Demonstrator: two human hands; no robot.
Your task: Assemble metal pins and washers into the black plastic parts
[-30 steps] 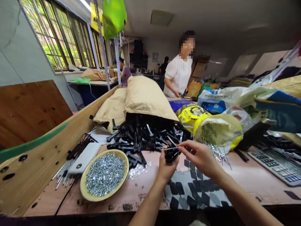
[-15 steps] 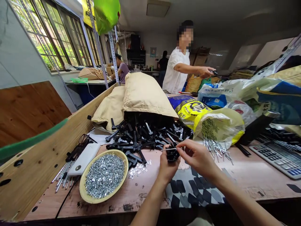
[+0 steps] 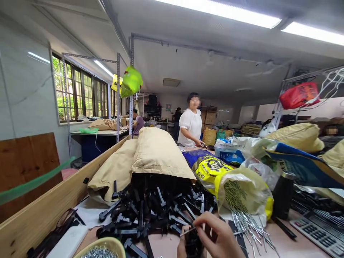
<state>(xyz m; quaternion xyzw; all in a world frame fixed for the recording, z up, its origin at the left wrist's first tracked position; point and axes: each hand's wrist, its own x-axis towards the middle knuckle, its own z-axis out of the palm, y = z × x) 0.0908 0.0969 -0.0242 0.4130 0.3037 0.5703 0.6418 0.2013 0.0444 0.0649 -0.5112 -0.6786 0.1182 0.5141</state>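
Note:
At the bottom of the head view my left hand [image 3: 181,247] is closed around a black plastic part [image 3: 194,243], partly cut off by the frame edge. My right hand [image 3: 221,234] pinches a thin metal rod [image 3: 187,232], which lies across the top of the black part. Whether the rod goes into the part I cannot tell. Just beyond both hands is a heap of black plastic parts [image 3: 141,215], spilling from a brown paper sack [image 3: 161,154]. To the right, long metal rods [image 3: 243,218] stick out of a yellow and blue bag [image 3: 208,165].
A yellow bowl [image 3: 120,247] of small metal nuts or washers sits at lower left, beside a white phone-like case [image 3: 68,243]. A wooden board [image 3: 48,204] edges the left side. A calculator [image 3: 317,233] and a dark flask [image 3: 285,195] stand right. A person [image 3: 190,123] in white stands beyond the table.
The camera has tilted up, so the hands and bowl sit lower in view. The person in white has lowered an arm. My hands still hold the black part and rod.

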